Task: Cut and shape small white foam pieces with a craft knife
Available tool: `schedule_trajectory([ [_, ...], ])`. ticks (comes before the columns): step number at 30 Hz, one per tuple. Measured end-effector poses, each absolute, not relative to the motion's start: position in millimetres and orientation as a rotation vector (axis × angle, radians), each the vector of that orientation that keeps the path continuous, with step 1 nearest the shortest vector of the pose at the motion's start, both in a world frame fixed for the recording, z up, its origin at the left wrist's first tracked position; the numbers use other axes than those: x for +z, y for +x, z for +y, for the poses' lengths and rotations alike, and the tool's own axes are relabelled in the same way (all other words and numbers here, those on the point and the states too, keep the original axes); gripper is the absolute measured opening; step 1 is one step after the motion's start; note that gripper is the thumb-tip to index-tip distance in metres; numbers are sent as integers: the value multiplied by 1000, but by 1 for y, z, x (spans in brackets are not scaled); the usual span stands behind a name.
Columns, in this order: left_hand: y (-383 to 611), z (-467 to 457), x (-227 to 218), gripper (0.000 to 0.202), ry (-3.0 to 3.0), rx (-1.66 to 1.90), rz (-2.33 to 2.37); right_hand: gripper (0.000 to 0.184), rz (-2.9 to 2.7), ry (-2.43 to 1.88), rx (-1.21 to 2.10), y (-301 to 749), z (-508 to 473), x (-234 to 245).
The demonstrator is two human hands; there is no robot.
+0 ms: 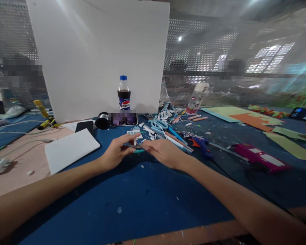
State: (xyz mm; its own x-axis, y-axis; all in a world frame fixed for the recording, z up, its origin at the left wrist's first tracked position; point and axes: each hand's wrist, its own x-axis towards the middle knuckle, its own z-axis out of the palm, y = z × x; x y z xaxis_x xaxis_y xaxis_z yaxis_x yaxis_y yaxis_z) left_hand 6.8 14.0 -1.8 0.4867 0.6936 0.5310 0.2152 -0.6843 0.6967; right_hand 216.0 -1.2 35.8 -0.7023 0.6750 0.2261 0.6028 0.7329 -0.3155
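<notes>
My left hand [116,151] and my right hand [165,153] meet above the blue mat [132,200], fingertips pinched close together. Between them is a small, thin teal-edged piece [139,151], with a greyish sliver beside it; its exact kind is too small to tell. The fingers of both hands hide part of it. Just beyond the fingertips lie white cut scraps [135,133] and pale blue-handled scissors [158,126]. Close past my right hand are several long strips and sticks [177,139].
A cola bottle [124,95] and a phone [123,119] stand before a white board [99,54]. Left are a black spool [102,120] and white sheet [71,149]. Right are a blue glue gun [204,148], its cord, a magenta device [261,157] and coloured paper [255,120].
</notes>
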Motion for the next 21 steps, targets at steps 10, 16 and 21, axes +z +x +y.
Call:
schedule_trajectory([
  [10, 7, 14, -2, 42, 2183, 1134, 725, 37, -2643, -1026, 304, 216, 0, 35],
  [16, 7, 14, -2, 42, 2247, 1117, 696, 31, -2659, -1007, 275, 217, 0, 34],
  [21, 8, 13, -1, 40, 2239, 1104, 699, 26, -2659, -1002, 296, 217, 2, 34],
])
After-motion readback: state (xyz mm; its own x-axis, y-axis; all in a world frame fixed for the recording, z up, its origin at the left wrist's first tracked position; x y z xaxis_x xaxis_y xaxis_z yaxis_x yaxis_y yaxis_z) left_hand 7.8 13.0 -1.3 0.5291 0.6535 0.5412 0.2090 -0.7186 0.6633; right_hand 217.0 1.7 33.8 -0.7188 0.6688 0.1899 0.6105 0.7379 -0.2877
